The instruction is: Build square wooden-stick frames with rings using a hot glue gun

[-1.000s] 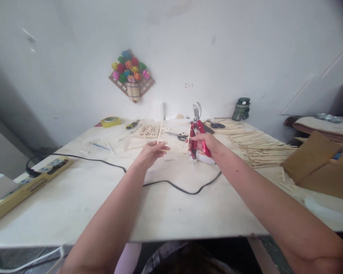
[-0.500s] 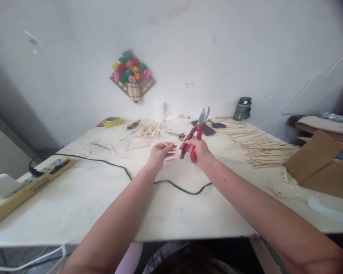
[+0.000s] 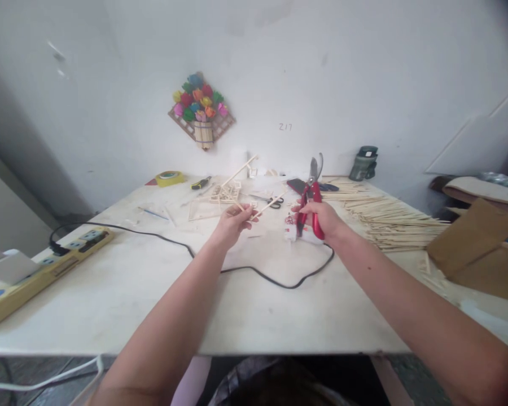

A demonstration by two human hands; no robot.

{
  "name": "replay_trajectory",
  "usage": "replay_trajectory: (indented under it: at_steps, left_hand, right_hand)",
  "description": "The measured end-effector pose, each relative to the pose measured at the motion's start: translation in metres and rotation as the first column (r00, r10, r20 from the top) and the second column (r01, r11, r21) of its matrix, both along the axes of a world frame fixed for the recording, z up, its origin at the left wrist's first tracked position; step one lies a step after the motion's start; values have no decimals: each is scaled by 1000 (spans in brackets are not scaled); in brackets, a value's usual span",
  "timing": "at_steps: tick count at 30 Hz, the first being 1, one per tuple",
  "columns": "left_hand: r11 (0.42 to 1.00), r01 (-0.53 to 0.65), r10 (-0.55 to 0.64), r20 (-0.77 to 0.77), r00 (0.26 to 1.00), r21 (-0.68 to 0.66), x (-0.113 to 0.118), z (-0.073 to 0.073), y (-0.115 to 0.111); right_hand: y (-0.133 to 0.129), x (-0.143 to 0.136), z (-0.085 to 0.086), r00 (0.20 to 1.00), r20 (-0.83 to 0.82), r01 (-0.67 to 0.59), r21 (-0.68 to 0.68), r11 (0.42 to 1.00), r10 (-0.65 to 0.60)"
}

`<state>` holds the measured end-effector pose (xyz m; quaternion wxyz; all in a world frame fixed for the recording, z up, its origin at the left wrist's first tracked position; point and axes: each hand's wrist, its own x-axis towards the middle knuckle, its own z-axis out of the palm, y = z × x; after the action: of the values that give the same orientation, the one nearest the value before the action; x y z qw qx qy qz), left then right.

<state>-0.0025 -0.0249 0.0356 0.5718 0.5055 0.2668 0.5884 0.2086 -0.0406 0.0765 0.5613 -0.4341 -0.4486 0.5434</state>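
My left hand (image 3: 233,224) pinches thin wooden sticks (image 3: 269,205) between thumb and fingers, over the middle of the table. One stick slants up to the right from the fingertips. Apart from it, to the right, my right hand (image 3: 322,219) is wrapped round the red handles of a pair of pruning shears (image 3: 312,194). Their metal blades point up and look parted. Beneath that hand lies a white object with orange marks (image 3: 291,231), partly hidden, near a black cord (image 3: 275,282). Small stick pieces joined into frames (image 3: 225,193) lie beyond my left hand.
Scissors (image 3: 275,201), a yellow-and-black cutter (image 3: 201,183) and yellow tape (image 3: 169,179) lie farther back. Many loose sticks (image 3: 398,220) spread at right, beside a cardboard box (image 3: 476,239). A power strip (image 3: 55,268) stands at left; a green bottle (image 3: 364,163) is at the back.
My right hand has moved right with the pruning shears, away from my left hand. The stick it was beside now stays in my left hand, and the white object has come into view.
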Motion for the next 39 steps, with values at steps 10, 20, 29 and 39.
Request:
replay_trajectory:
  at_steps: [10,20,29,39]
  left_hand:
    - [988,149,-149,21,989,-39,5,-1,-3]
    - [978,189,-191,-12,982,-87,3,-2,-3]
    - [992,107,-112,-72,991,-59,2,-6,-1]
    - [998,65,-65,-100,993,-5,3,-7,-1]
  right_hand:
    - [-5,30,9,264,959,-294,-23,955,104]
    - [3,25,-6,48,997,-420,74,904,-59]
    - [4,19,-11,31,982,-430,179,885,-184]
    - [-3,13,-7,49,954,-448,286,847,-297]
